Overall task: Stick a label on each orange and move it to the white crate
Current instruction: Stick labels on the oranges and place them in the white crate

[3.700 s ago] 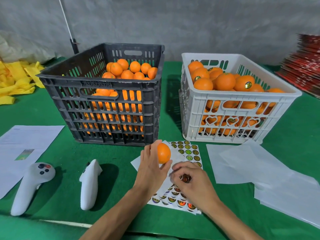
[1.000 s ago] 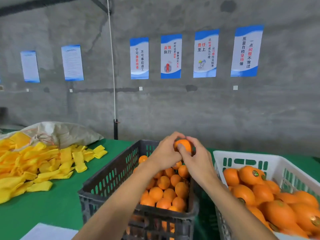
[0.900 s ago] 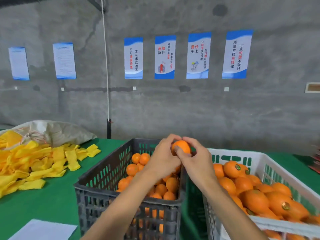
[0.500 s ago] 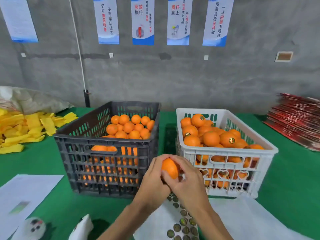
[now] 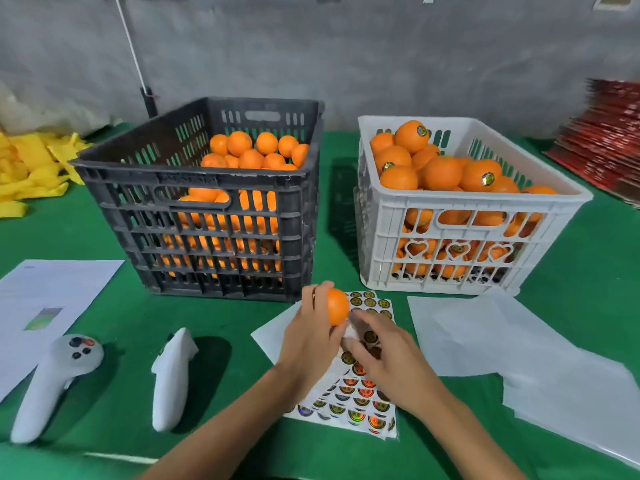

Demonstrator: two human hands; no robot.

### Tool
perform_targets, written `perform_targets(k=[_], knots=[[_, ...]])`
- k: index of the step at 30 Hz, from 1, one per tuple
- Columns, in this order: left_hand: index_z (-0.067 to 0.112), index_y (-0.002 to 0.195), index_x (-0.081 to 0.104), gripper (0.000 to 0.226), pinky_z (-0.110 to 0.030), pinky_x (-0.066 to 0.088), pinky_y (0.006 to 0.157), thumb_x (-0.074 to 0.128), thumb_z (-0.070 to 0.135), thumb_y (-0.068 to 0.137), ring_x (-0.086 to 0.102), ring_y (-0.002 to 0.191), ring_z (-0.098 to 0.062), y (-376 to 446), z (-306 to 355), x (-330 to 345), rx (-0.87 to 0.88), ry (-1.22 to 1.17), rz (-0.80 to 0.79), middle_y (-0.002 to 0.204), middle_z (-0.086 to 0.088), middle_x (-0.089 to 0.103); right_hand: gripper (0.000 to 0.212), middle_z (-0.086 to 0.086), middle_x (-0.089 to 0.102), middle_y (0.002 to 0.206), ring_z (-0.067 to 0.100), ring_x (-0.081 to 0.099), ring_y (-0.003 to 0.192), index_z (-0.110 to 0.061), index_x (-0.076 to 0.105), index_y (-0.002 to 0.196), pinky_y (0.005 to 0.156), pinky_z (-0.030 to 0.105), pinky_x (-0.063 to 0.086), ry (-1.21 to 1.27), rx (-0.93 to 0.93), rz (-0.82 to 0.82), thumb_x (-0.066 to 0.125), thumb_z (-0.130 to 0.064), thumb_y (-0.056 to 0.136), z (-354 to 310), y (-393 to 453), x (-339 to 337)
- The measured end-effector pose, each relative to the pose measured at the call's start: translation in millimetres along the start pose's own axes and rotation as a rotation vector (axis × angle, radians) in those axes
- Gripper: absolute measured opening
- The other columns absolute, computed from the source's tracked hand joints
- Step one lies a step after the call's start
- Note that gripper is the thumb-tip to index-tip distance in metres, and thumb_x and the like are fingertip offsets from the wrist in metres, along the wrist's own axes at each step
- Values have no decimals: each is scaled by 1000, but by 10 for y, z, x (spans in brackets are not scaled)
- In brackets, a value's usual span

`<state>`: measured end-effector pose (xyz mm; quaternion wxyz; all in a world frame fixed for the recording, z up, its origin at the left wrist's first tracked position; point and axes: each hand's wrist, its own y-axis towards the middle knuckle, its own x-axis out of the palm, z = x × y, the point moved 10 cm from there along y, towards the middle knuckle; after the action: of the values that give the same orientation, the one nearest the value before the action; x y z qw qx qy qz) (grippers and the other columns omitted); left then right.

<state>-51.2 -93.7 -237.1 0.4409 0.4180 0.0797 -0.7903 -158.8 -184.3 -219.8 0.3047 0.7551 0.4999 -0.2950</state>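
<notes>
My left hand (image 5: 308, 344) grips a plain orange (image 5: 337, 306) just above the sheet of round labels (image 5: 349, 403) on the green table. My right hand (image 5: 391, 362) reaches over that sheet beside the orange, its fingers fairly straight, fingertips down on the labels; whether it holds a label is hidden. Behind, the black crate (image 5: 194, 178) holds unlabelled oranges. The white crate (image 5: 467, 199) to its right is heaped with oranges, some showing labels.
Two white hand controllers (image 5: 52, 379) (image 5: 171, 375) lie at the left front. A printed paper (image 5: 45, 299) lies at the left, loose white backing sheets (image 5: 485, 341) at the right. Yellow pieces (image 5: 24, 171) are piled far left; a red stack (image 5: 609, 140) sits far right.
Both hands came down from above the crates with the orange to the label sheet. My right hand left the orange and went onto the sheet. The view tipped down from the wall.
</notes>
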Motion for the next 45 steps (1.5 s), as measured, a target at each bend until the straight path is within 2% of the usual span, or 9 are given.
perform_targets(k=[6,13,19,24,27,32,38,42,45], knots=[[22,149,30,63,-28,48,80,67,15,99,59,105,-26,-15,-106,-126,-45,-113,129,141,1,29,71,-19,28,162,-2,18,151,-23,50,150,115,6,4,-211,-67,-101,52,-67,95,38,-155,221],[41,143,21,65,-5,47,72,64,17,101,46,106,21,-110,-157,-158,-46,-283,159,131,17,23,34,-2,71,127,17,67,119,-19,81,109,102,30,52,-437,-218,41,72,-46,90,-253,-237,172],[45,142,21,67,-8,48,72,65,15,101,48,99,-3,-118,-117,-146,1,-247,165,134,14,26,16,-32,53,132,-11,39,130,-36,78,103,105,2,19,-9,9,75,63,-35,98,-35,-193,122],[51,139,17,70,-23,52,76,65,19,100,55,104,-13,-121,-134,-123,8,-230,156,129,20,23,17,-28,71,110,-2,63,109,-34,81,80,93,21,53,431,262,9,75,-22,91,233,-78,109],[60,136,15,74,-26,55,81,65,19,101,57,107,-13,-130,-154,-106,-13,-254,133,129,22,24,13,-20,77,100,4,71,98,-29,83,82,90,27,55,577,396,16,75,-24,91,336,77,-54],[80,124,10,91,-15,53,84,69,16,98,46,118,11,-74,52,-190,35,-333,102,132,32,22,12,-27,71,99,-3,64,99,-35,78,92,87,17,51,182,52,456,70,-25,95,-240,369,-653],[42,143,38,69,-16,49,93,66,3,92,53,121,5,8,496,-618,152,-350,169,136,18,42,24,-39,60,121,-8,55,119,-41,74,119,105,18,43,28,-182,294,69,-34,97,-845,393,-675],[31,149,43,61,-2,33,98,56,2,98,41,123,15,219,762,-972,195,-235,237,146,13,46,39,-12,65,135,7,66,116,-22,71,129,98,25,55,-356,-372,426,55,-41,99,-1314,307,-1002],[53,154,25,60,-23,37,113,48,23,107,43,133,0,518,1227,-1247,303,-170,168,151,28,29,48,0,67,135,12,69,114,-13,68,132,88,23,57,-472,-367,589,56,-44,97,-1530,365,-1377]])
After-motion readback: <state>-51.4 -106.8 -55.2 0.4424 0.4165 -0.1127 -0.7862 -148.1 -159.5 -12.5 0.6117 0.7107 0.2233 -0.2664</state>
